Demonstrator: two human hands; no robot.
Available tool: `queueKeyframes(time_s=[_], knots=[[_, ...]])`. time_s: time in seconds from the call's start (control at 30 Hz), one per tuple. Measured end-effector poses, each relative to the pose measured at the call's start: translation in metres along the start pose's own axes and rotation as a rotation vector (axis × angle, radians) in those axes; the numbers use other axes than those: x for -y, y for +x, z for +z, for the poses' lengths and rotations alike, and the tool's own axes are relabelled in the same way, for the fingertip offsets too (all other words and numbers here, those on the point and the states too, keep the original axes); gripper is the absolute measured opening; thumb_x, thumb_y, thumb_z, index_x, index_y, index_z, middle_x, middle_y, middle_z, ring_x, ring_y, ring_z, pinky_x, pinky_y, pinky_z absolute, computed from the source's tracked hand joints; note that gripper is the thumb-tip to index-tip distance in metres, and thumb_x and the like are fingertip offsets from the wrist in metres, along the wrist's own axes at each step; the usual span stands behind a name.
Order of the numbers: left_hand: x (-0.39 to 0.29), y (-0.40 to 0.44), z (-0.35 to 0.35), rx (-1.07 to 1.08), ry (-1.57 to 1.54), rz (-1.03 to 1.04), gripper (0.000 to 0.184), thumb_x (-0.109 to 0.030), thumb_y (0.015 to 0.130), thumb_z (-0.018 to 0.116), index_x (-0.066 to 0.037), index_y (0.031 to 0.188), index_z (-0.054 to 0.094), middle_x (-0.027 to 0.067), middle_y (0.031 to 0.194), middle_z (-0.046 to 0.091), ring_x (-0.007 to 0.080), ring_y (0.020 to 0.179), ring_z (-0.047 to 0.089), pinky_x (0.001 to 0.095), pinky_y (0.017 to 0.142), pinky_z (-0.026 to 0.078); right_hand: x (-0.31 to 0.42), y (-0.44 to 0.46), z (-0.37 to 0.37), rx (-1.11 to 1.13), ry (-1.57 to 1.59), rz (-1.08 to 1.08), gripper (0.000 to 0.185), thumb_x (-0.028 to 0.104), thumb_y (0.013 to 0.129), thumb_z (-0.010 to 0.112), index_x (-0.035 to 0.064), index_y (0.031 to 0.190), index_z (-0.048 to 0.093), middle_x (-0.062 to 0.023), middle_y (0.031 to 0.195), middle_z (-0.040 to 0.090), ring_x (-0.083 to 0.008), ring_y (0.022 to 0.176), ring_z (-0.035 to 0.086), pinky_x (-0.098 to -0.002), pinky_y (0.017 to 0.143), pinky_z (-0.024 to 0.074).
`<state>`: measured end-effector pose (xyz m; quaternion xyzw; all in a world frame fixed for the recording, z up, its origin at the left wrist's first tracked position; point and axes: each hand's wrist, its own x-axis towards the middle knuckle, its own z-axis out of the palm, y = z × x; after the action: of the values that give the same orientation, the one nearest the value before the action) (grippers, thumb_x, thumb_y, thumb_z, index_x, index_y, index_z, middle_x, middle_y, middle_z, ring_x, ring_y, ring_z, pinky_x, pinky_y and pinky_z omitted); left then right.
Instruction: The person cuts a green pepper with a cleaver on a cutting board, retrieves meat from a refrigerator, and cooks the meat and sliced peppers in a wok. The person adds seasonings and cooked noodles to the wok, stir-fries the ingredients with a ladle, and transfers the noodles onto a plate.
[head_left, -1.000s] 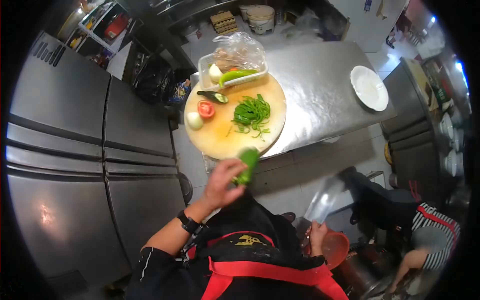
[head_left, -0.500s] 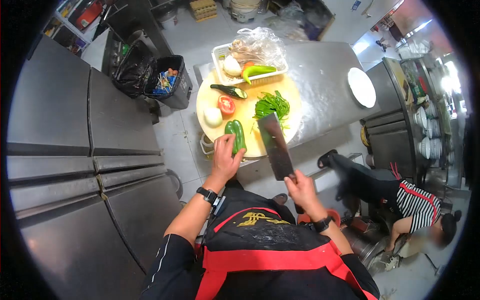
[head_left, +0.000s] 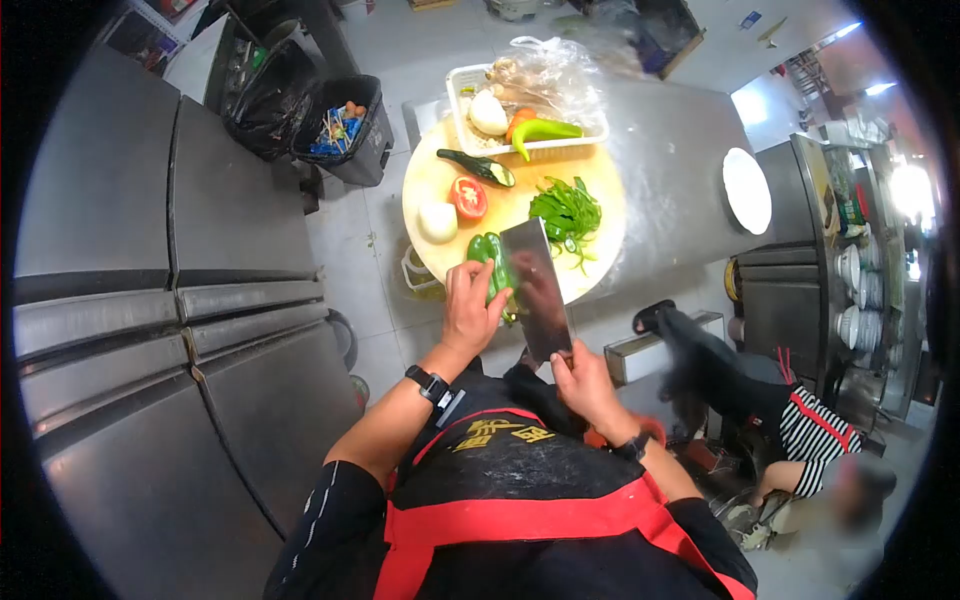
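Observation:
My left hand (head_left: 472, 305) presses a green pepper (head_left: 488, 258) onto the front edge of the round cutting board (head_left: 440, 178), fingers bent over it. My right hand (head_left: 588, 382) grips the handle of a cleaver (head_left: 535, 290), whose broad blade stands right beside the pepper. Sliced green strips (head_left: 566, 212) are heaped on the board's right side. On the left are a peeled onion (head_left: 438, 221), a cut tomato (head_left: 467, 198) and a dark green cucumber piece (head_left: 476, 167).
Behind the board, a white basket (head_left: 570, 151) holds an onion, a long green pepper (head_left: 545, 131) and a plastic bag. A white plate (head_left: 747, 191) lies on the steel table (head_left: 670, 150). A bin (head_left: 372, 150) stands at left; another person (head_left: 790, 420) bends at lower right.
The cleaver has moved left from near the sliced greens to the pepper's side. My left hand still holds the pepper, fingers now more bent. The whole view has shifted slightly.

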<state>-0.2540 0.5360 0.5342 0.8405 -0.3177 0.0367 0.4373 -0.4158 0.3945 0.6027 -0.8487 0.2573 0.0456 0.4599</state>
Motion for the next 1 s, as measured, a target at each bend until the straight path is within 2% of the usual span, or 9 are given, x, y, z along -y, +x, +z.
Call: queueKeyframes(time_s=[0.17,0.23,0.4,0.7,0.8,0.83,0.9,0.93,1.0], knots=[[-0.001,-0.005,0.004,-0.016,0.009,-0.053,0.047,-0.011,0.076,0.072,0.004,0.117,0.055,0.0185,0.105,0.050,0.0340,0.098,0.049,0.0405,0.087,0.041,-0.004,0.034,0.015,0.039,0.033,-0.018,0.023,0.015,0.088,0.058,-0.0043,0.082,0.048,-0.0265,0.071,0.060,-0.0473,0.070,0.058,-0.0498,0.059,0.0461],[-0.001,-0.006,0.007,-0.015,-0.006,-0.047,0.046,-0.011,0.076,0.071,0.004,0.117,0.055,0.0184,0.105,0.050,0.0339,0.099,0.049,0.0404,0.088,0.041,-0.006,0.047,0.021,-0.049,-0.027,-0.204,0.023,0.014,0.087,0.057,-0.0047,0.080,0.047,-0.0278,0.069,0.058,-0.0483,0.068,0.058,-0.0507,0.059,0.0457],[0.005,-0.015,0.008,-0.071,0.004,-0.115,0.044,-0.010,0.078,0.069,0.003,0.117,0.055,0.0178,0.106,0.051,0.0327,0.102,0.050,0.0396,0.091,0.041,-0.019,0.018,0.016,0.047,-0.004,-0.189,0.023,0.013,0.087,0.057,-0.0047,0.079,0.046,-0.0283,0.068,0.058,-0.0480,0.068,0.058,-0.0511,0.059,0.0457],[0.002,-0.014,-0.003,-0.077,-0.023,-0.301,0.047,-0.013,0.072,0.073,0.001,0.112,0.051,0.0160,0.101,0.052,0.0302,0.093,0.054,0.0396,0.083,0.045,-0.026,0.040,0.019,0.186,-0.040,-0.204,0.022,0.015,0.088,0.056,-0.0045,0.080,0.048,-0.0281,0.066,0.057,-0.0472,0.066,0.057,-0.0523,0.059,0.0450],[0.013,-0.020,-0.004,-0.141,-0.145,-0.574,0.041,-0.005,0.075,0.065,0.002,0.113,0.050,0.0146,0.102,0.058,0.0254,0.090,0.060,0.0363,0.080,0.049,-0.041,0.031,0.016,0.193,-0.085,-0.186,0.024,0.018,0.088,0.056,-0.0043,0.080,0.049,-0.0284,0.067,0.058,-0.0476,0.067,0.057,-0.0534,0.061,0.0453],[0.019,-0.024,-0.005,-0.148,-0.144,-0.559,0.041,-0.005,0.075,0.065,0.002,0.113,0.050,0.0146,0.102,0.058,0.0254,0.090,0.060,0.0363,0.080,0.049,-0.039,0.032,0.011,0.182,-0.084,-0.198,0.024,0.018,0.088,0.056,-0.0043,0.080,0.049,-0.0284,0.067,0.058,-0.0476,0.067,0.057,-0.0534,0.061,0.0453],[0.037,-0.025,-0.015,-0.243,-0.483,-0.838,0.037,0.000,0.079,0.059,0.004,0.114,0.049,0.0128,0.103,0.062,0.0202,0.090,0.062,0.0322,0.079,0.050,-0.032,0.035,0.004,0.207,-0.120,-0.171,0.024,0.018,0.088,0.056,-0.0039,0.081,0.050,-0.0286,0.067,0.058,-0.0481,0.067,0.057,-0.0539,0.062,0.0453],[0.040,-0.019,-0.025,-0.244,-0.482,-0.816,0.037,0.000,0.079,0.059,0.004,0.114,0.049,0.0128,0.103,0.062,0.0202,0.090,0.062,0.0322,0.079,0.050,-0.032,0.037,0.001,0.236,-0.116,-0.145,0.024,0.019,0.088,0.056,-0.0034,0.082,0.050,-0.0278,0.069,0.059,-0.0480,0.068,0.057,-0.0525,0.062,0.0455],[0.037,-0.003,-0.045,-0.354,-0.757,-0.818,0.032,0.002,0.082,0.054,0.006,0.114,0.050,0.0120,0.105,0.062,0.0167,0.090,0.062,0.0286,0.078,0.050,-0.028,0.039,-0.007,0.235,-0.114,-0.148,0.025,0.020,0.088,0.057,-0.0033,0.082,0.050,-0.0271,0.069,0.059,-0.0477,0.069,0.057,-0.0513,0.061,0.0456]])
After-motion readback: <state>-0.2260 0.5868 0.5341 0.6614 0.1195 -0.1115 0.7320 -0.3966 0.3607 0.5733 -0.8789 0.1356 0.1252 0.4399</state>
